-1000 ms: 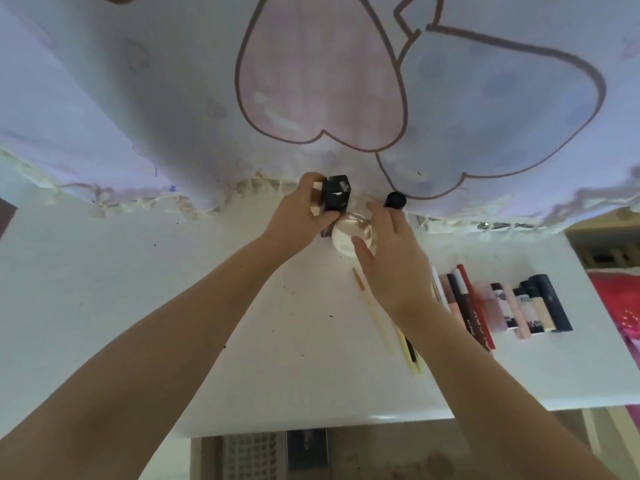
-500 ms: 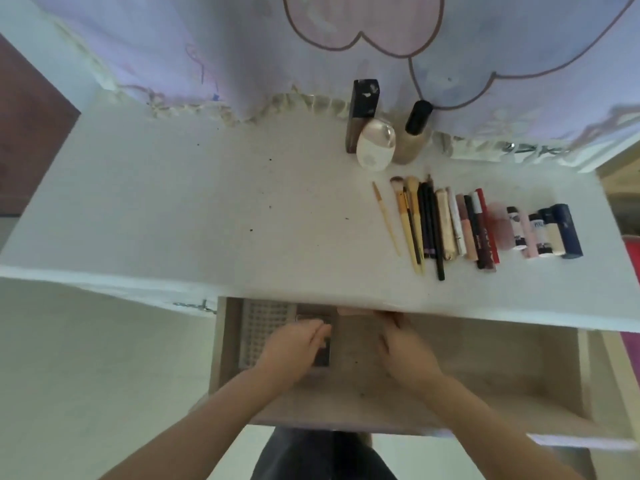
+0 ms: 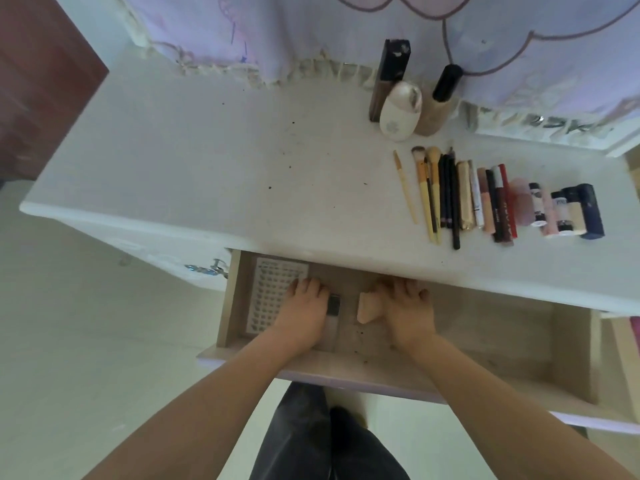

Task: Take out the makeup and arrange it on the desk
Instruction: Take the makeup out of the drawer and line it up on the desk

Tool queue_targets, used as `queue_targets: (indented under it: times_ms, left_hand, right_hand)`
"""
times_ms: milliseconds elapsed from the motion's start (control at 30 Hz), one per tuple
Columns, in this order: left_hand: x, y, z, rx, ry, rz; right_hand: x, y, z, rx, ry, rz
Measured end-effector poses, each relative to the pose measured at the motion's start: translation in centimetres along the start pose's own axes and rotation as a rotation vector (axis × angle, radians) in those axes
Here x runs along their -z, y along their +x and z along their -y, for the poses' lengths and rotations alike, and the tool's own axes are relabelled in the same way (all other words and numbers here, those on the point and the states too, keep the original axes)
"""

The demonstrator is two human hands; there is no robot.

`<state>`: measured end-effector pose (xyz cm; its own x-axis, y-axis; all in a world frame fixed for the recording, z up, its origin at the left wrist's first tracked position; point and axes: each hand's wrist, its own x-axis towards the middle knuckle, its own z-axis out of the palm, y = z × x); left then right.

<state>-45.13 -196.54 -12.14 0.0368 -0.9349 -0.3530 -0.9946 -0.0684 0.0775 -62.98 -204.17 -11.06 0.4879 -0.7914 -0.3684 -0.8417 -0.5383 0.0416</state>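
Both hands are down in the open drawer [image 3: 381, 370] under the white desk [image 3: 225, 157]. My left hand [image 3: 304, 308] lies over a clear bottle with a dark cap [image 3: 333, 306] and grips it from the left. My right hand [image 3: 407, 308] holds a beige makeup sponge [image 3: 367, 309] against its thumb. On the desk stand a tall dark-capped bottle [image 3: 391, 74], a white egg-shaped case [image 3: 400, 112] and a beige bottle with a black cap [image 3: 438, 102]. In front of them lie a row of brushes [image 3: 427, 192] and several lipsticks and tubes [image 3: 554, 211].
A white perforated tray [image 3: 270, 289] lies at the drawer's left end, just left of my left hand. A lilac curtain [image 3: 311, 26] hangs along the desk's back edge. A metal handle [image 3: 207, 268] sticks out left of the drawer. My dark trousers [image 3: 322, 441] show below.
A second ago both hands were at the back of the desk setting the white case by the bottles. They dropped into the drawer, and now the right hand has the sponge.
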Motion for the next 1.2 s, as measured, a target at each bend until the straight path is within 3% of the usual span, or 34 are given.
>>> queue_targets:
  times_ms: [100, 233, 400, 500, 600, 700, 800, 900, 1200]
  left_hand:
    - [1.5, 0.2, 0.0, 0.013, -0.058, 0.060]
    - [3.2, -1.4, 0.5, -0.009, -0.421, 0.228]
    - [8.2, -4.2, 2.1, -0.027, -0.730, 0.120]
    - [13.5, -3.5, 3.4, 0.095, -1.094, -0.018]
    - [17.5, 0.1, 4.5, 0.184, -1.320, -0.156]
    - [18.9, 5.3, 4.2, 0.245, -1.498, -0.166]
    - [18.7, 9.7, 2.7, 0.295, -1.418, -0.202]
    - [18.1, 11.9, 1.9, 0.313, -1.136, -0.288]
    - [15.3, 12.2, 3.2, 0.219, -0.687, -0.392]
  right_hand:
    - [-0.9, -0.7, -1.3, -0.067, -0.089, 0.176]
    - [-1.4, -3.2, -1.7, -0.078, 0.062, 0.253]
    - [3.1, -6.4, -1.9, 0.017, 0.435, 0.294]
    - [9.6, -6.9, -2.6, 0.056, 0.878, 0.201]
    - [16.1, -4.2, -3.7, 0.016, 1.072, -0.006]
    - [19.7, 1.3, -4.4, -0.104, 1.220, -0.265]
    - [21.1, 7.6, -3.3, -0.179, 1.152, -0.430]
    - [21.8, 12.5, -0.7, -0.185, 0.993, -0.516]
    - [19.6, 17.0, 1.2, -0.218, 0.884, -0.499]
